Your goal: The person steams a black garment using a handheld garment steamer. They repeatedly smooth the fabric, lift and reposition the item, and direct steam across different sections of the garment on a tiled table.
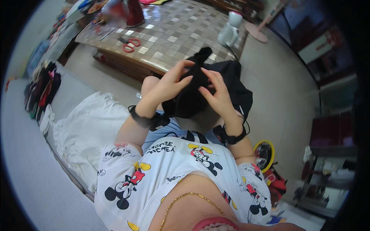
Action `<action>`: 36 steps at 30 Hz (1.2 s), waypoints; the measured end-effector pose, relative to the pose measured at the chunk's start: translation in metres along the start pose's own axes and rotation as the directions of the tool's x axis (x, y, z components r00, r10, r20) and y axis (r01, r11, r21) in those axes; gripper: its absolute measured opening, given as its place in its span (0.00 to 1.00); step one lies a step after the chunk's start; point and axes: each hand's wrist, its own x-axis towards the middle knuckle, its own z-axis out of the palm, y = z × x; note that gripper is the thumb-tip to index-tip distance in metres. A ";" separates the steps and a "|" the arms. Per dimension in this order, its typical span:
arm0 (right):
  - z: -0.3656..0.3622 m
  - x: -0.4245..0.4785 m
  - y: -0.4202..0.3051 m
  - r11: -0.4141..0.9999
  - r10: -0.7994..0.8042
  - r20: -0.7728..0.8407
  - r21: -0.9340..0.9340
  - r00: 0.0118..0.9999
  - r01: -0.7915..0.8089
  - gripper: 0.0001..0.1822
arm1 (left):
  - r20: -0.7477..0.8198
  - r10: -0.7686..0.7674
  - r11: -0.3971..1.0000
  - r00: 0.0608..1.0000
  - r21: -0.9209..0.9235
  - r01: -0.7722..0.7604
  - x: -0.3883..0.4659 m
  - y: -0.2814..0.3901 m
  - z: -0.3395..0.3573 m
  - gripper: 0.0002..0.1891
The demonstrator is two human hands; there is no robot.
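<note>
A black cloth garment [188, 101] lies bunched over my lap, and its upper end rises between my hands in front of the table edge. My left hand [173, 82] holds it from the left side, thumb and fingers curved at a fold. On the right side my right hand [216, 91] has its fingertips at the same raised fold, with its thumb lower down. Part of the cloth spreads out to the right, past my right hand. Some fingertips are hidden in the dark folds. Each wrist wears a black strap with a small device.
Red-handled scissors [130, 45] lie on the checkered table [173, 31] ahead. A white appliance [230, 31] with a cord stands at its right end. White cloth [86, 127] covers the seat on my left, beside piled clothes [43, 86]. A yellow-rimmed round object [264, 156] sits at right.
</note>
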 end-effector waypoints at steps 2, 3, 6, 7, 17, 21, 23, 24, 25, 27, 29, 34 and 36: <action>0.003 -0.002 0.006 0.998 -0.054 -0.044 -0.047 0.998 0.051 0.33 | -0.003 -0.054 0.996 0.999 0.070 0.054 -0.007 0.010 0.004 0.26; 0.006 -0.002 0.011 0.993 -0.068 -0.059 -0.099 0.996 0.062 0.33 | 0.009 0.010 0.998 1.000 0.068 -0.010 -0.011 0.009 0.006 0.28; 0.011 -0.004 0.017 0.974 -0.091 -0.078 -0.215 0.993 0.072 0.34 | 0.030 0.177 0.980 0.984 0.085 -0.179 -0.015 0.004 0.009 0.34; 0.012 -0.003 0.016 0.972 -0.110 -0.084 -0.217 0.990 0.089 0.34 | 0.040 0.121 0.979 0.992 0.161 -0.126 -0.014 0.002 0.008 0.35; -0.009 -0.044 0.107 0.849 0.074 -0.076 -0.518 0.994 -0.103 0.53 | -0.351 0.023 0.937 0.936 -0.318 -0.142 -0.022 -0.008 -0.130 0.32; -0.008 -0.066 0.164 0.669 0.293 -0.086 -0.693 0.952 -0.269 0.58 | -0.216 0.040 0.763 0.976 -0.623 -0.169 -0.030 -0.029 -0.211 0.27; -0.002 -0.064 0.170 0.654 0.329 -0.043 -0.710 0.943 -0.261 0.59 | -0.254 0.002 0.745 0.967 -0.644 -0.171 -0.028 -0.026 -0.235 0.24; 0.002 -0.066 0.176 0.668 0.301 -0.061 -0.699 0.952 -0.256 0.53 | -0.205 0.034 0.708 0.978 -0.686 -0.168 -0.022 -0.020 -0.240 0.24; 0.003 -0.067 0.184 0.661 0.275 -0.063 -0.712 0.960 -0.236 0.49 | -0.158 0.072 0.670 0.985 -0.724 -0.165 -0.017 -0.012 -0.245 0.24; 0.008 -0.066 0.197 0.659 0.214 -0.061 -0.728 0.975 -0.191 0.42 | -0.126 0.085 0.704 0.988 -0.695 -0.149 -0.012 0.009 -0.256 0.24; 0.011 -0.063 0.187 0.717 0.099 -0.107 -0.682 0.989 -0.146 0.30 | -0.143 0.084 0.775 0.986 -0.612 -0.155 -0.012 0.024 -0.264 0.25; 0.016 -0.055 0.164 0.805 -0.164 -0.100 -0.589 0.981 0.074 0.20 | -0.041 -0.016 0.911 0.999 -0.411 -0.002 -0.010 0.047 -0.313 0.25; 0.018 -0.048 0.154 0.812 -0.267 -0.091 -0.557 0.959 0.173 0.14 | -0.081 -0.038 0.924 0.996 -0.383 0.004 -0.013 0.059 -0.314 0.26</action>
